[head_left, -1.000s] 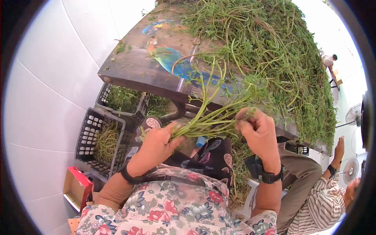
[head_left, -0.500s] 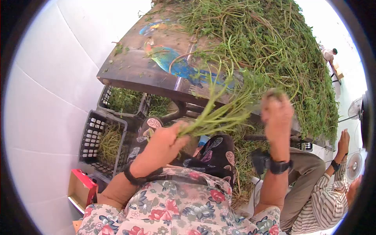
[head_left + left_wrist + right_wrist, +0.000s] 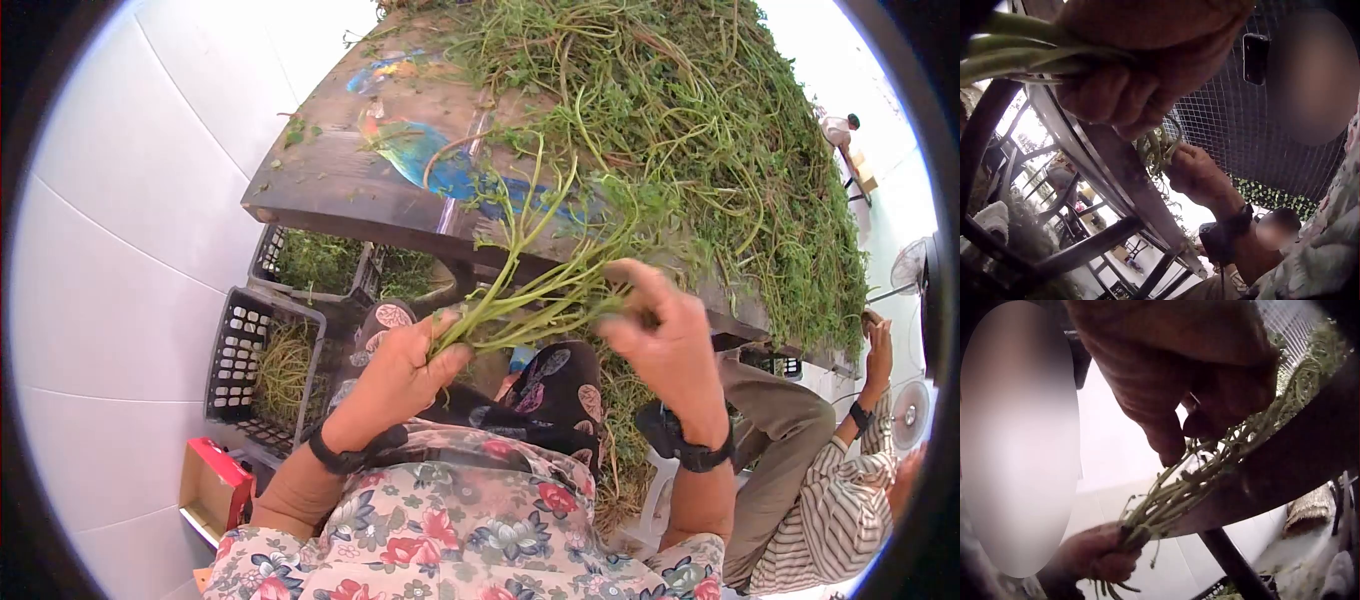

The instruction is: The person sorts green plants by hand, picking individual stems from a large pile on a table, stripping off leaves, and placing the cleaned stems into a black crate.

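Our left hand gripped the bunch of stems at its cut ends, fingers curled round it. Our right hand had returned from the heap of greens beyond the fingers and pinched the leafy end, probably adding another stem.

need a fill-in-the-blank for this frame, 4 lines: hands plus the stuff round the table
1. The bunch of stems is gripped at its base by the person's ____.
2. The right hand pinches that bunch nearer its ____ end.
3. The crates on the floor by the table are ____.
4. The box on the floor is ____.
Missing words: left hand; leafy; black; red.
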`<state>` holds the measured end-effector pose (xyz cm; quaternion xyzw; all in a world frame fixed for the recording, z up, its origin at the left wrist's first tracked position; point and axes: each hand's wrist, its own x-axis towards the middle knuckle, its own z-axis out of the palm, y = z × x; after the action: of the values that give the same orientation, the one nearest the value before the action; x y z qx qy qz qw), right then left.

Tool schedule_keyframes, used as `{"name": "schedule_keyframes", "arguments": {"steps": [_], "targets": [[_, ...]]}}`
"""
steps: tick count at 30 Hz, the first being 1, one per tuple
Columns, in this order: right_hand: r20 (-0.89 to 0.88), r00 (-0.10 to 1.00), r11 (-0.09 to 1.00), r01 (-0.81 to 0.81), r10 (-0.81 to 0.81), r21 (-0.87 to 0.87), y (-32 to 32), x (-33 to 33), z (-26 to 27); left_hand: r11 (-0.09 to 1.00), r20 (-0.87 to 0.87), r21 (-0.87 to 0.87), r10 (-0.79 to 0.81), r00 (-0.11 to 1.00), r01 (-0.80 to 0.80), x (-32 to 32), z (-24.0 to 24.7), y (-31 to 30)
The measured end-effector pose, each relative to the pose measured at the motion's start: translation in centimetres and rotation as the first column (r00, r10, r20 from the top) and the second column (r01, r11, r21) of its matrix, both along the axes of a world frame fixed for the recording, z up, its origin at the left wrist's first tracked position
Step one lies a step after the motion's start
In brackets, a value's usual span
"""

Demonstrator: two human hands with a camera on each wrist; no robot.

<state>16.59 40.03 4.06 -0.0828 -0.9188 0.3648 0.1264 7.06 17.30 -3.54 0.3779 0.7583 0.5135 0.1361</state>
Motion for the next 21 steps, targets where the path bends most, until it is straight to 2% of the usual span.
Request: {"name": "schedule_keyframes", "arguments": {"steps": [1, 4, 7, 10, 13, 16, 17, 18, 19, 21], "targets": [[-0.078, 0.996, 0.987, -0.017, 0.030, 0.162, -0.4, -0.3, -0.6, 1.000, -0.026, 0.013, 0.000, 1.000, 0.001, 0.0, 0.0, 0.0], [-0.102, 0.984, 0.886, -0.084, 0.146, 0.456, 0.3, -0.9, -1.2, 0.989, 0.063, -0.134, -0.056, 0.996, 0.064, -0.2, 0.3, -0.5], [-0.030, 0.986, 0.853, -0.124, 0.161, 0.507, 0.4, -0.8, -0.4, 0.994, 0.017, -0.088, -0.058, 0.998, 0.060, -0.1, 0.4, -0.5], [-0.069, 0.978, 0.794, -0.116, 0.195, 0.597, 0.8, -0.7, -0.6, 0.997, 0.029, -0.071, -0.008, 1.000, 0.010, 0.2, -0.3, -0.4], [-0.115, 0.984, 0.822, -0.048, 0.137, 0.567, 1.2, -1.1, -1.0, 0.996, 0.017, -0.071, -0.049, 0.999, 0.050, 0.6, 0.2, 0.1], [-0.298, 0.955, 0.917, 0.133, -0.016, 0.376, 2.8, -1.8, -0.6, 0.997, -0.041, -0.032, -0.064, 0.997, 0.063, 1.0, 0.5, 0.6], [-0.272, 0.937, 0.944, 0.274, -0.219, 0.184, 3.9, -1.7, 0.2, 0.997, -0.030, -0.067, -0.041, 0.999, 0.039, 1.0, 0.5, 0.4], [-0.207, 0.888, 0.909, 0.417, -0.410, -0.007, 5.1, -1.3, 1.5, 0.995, -0.023, -0.102, -0.020, 1.000, 0.017, 0.9, 0.5, 0.0], [-0.172, 0.908, 0.857, 0.279, -0.382, -0.434, 5.5, -1.1, 2.8, 0.991, -0.017, -0.137, 0.002, 1.000, -0.004, 0.7, 0.5, -0.1], [-0.201, 0.892, 0.697, 0.158, -0.404, -0.700, 3.6, -1.8, 4.1, 0.987, -0.075, -0.160, 0.010, 0.997, -0.022, 0.6, 0.4, -0.1]]}}
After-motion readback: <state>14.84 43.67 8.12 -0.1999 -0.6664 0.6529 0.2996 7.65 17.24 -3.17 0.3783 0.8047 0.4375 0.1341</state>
